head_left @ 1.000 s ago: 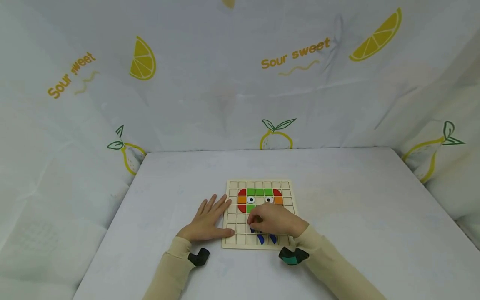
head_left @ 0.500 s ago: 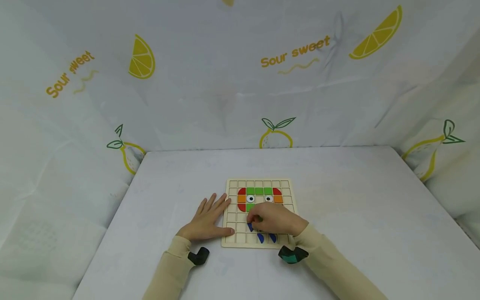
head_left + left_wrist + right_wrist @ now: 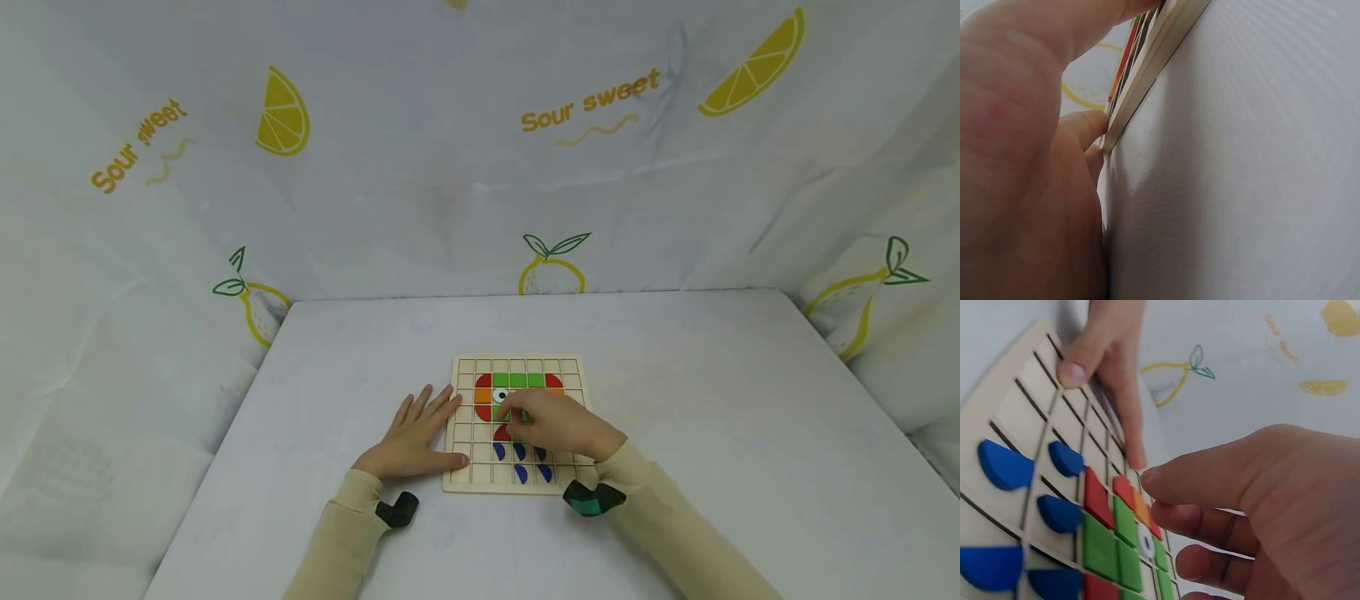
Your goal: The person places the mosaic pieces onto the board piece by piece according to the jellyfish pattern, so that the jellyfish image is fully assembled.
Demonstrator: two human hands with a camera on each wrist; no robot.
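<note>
A pale wooden grid board (image 3: pixel 480 476) lies on the white table, with coloured tiles set in its squares. Spread flat, my left hand (image 3: pixel 408 442) touches the board's left side with its thumb and fingertips. My right hand (image 3: pixel 561 423) is over the middle of the board, its fingers loosely bent. In the right wrist view no piece shows between the thumb and fingers (image 3: pixel 1175 519). Beneath that hand are a red corner tile (image 3: pixel 502 433), green tiles (image 3: pixel 1100 546) and a white eye tile (image 3: pixel 500 396). Several blue half-round pieces (image 3: pixel 521 474) sit in the near rows.
Red, orange (image 3: pixel 483 396) and green tiles make a band across the board's upper part; my right hand hides some of it. A white cloth (image 3: pixel 420 208) with lemon prints rises behind the table (image 3: pixel 712 400).
My right hand has moved away from the near blue row, up the board and slightly right. Blue pieces and the red corner tile are now uncovered. My left hand has stayed in place.
</note>
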